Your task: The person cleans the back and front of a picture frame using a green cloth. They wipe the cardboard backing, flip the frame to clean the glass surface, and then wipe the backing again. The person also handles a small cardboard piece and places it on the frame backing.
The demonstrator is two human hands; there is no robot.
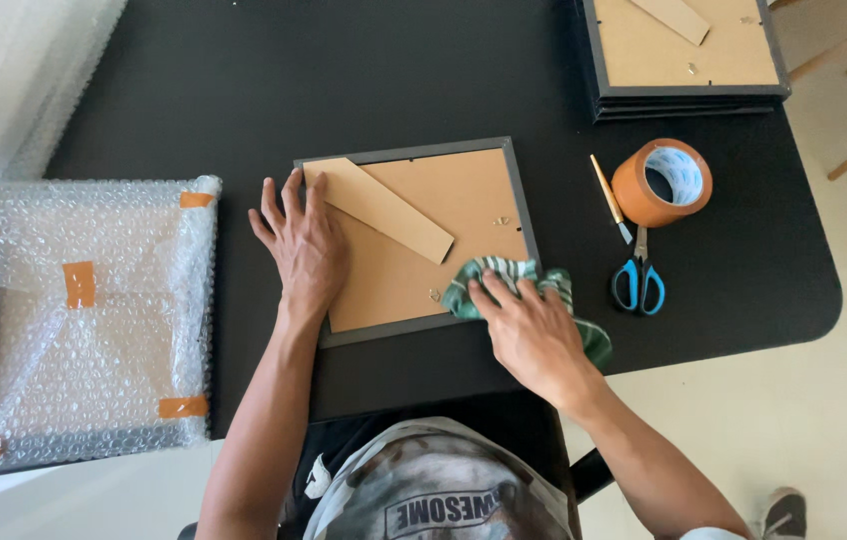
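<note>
A picture frame lies face down on the black table, its brown backing board and folding stand upward inside a dark grey rim. My left hand rests flat on the frame's left edge, fingers spread. My right hand presses a green and white striped cloth against the frame's lower right corner.
A bubble-wrapped package taped with orange strips lies at the left. A stack of face-down frames sits at the back right. An orange tape roll, a small brush and blue-handled scissors lie right of the frame.
</note>
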